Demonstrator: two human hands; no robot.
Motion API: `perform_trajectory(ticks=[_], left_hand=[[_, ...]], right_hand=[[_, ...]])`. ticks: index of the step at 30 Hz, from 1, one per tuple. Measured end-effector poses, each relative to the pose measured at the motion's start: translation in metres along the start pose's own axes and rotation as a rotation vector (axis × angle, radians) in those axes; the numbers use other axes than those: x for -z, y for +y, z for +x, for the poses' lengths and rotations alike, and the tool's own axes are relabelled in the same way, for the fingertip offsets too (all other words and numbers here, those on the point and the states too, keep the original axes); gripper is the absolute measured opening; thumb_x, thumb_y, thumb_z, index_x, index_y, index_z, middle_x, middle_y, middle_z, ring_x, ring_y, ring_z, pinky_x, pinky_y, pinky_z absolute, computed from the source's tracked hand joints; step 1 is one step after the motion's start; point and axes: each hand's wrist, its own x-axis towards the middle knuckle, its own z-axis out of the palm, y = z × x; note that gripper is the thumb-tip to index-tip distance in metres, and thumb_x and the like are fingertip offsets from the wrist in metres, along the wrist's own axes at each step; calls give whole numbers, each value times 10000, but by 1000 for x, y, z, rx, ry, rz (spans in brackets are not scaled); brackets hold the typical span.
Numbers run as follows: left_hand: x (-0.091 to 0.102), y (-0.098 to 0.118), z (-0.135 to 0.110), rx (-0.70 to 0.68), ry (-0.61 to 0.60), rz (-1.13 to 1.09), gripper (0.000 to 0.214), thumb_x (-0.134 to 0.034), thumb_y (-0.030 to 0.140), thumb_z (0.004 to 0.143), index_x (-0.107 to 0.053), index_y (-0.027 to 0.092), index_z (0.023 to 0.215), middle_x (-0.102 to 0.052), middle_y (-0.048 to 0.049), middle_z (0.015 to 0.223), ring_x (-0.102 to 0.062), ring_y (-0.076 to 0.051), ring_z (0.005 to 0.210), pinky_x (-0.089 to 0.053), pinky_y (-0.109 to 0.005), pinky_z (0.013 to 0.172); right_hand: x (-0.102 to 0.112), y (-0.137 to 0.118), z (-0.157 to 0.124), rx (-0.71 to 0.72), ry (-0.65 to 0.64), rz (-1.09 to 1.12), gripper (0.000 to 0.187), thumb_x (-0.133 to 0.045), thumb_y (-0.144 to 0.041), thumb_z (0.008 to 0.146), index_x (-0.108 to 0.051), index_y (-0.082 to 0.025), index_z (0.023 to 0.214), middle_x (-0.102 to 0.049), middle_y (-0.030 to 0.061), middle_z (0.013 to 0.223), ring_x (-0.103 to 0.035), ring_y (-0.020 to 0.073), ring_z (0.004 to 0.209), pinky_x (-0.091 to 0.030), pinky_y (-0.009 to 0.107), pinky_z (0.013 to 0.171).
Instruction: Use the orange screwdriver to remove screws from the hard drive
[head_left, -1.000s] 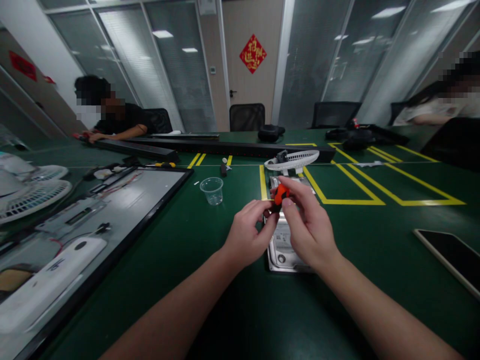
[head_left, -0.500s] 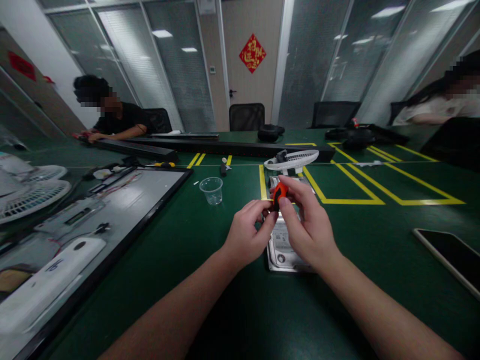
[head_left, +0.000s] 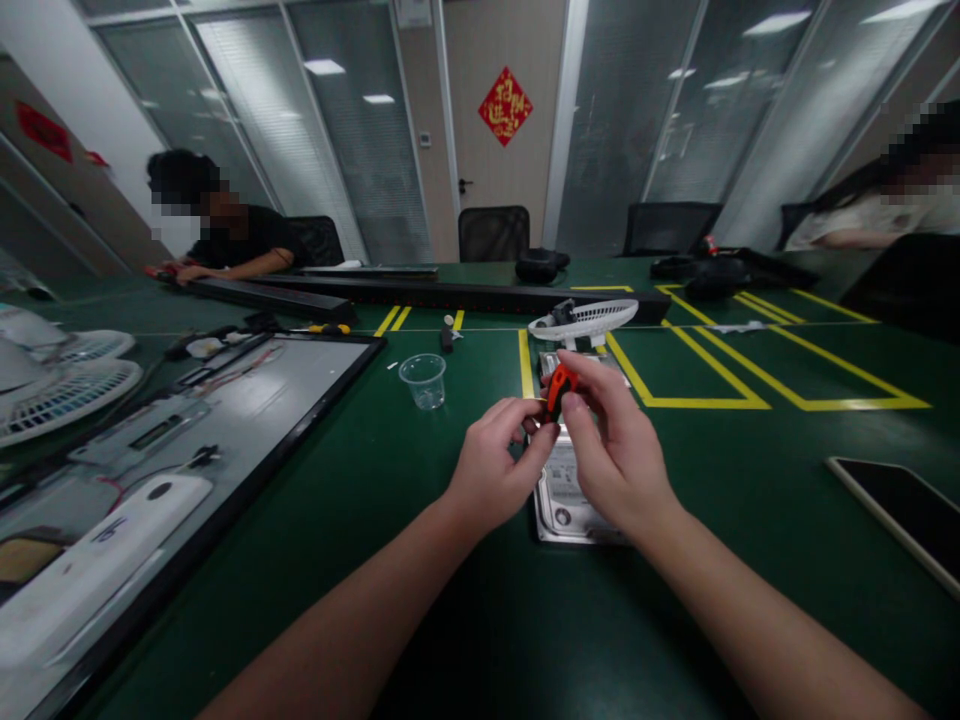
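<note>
My right hand [head_left: 619, 450] is closed around the orange-and-black handle of a small screwdriver [head_left: 558, 385], held upright over a silver hard drive [head_left: 564, 495] lying flat on the green table. My left hand [head_left: 496, 462] sits beside it with thumb and fingers pinched near the tool's lower end; what they pinch is hidden. Both hands cover the middle of the drive. Just behind the hands stands a white fan grille [head_left: 585, 320].
A clear plastic cup [head_left: 424, 381] stands left of the hands. A large opened flat panel [head_left: 172, 450] fills the left side, white fan parts [head_left: 67, 380] beyond it. A dark tablet [head_left: 900, 510] lies at right. Two people sit at the far side.
The screwdriver handle has turned slightly between my fingers; both hands stay over the drive in nearly the same place.
</note>
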Motion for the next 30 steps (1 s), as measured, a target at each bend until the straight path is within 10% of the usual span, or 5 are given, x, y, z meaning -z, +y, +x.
perform_trajectory(ticks=[30], left_hand=[[0, 0, -1, -22, 4, 9, 136, -663, 159, 970, -686, 172, 1103, -706, -37, 933, -632, -153, 810, -497, -284, 717]], right_hand=[[1, 1, 1, 3, -2, -1, 414, -546, -274, 1091, -565, -334, 1500, -681, 77, 1385, -691, 252, 1193, -564, 474, 1035]])
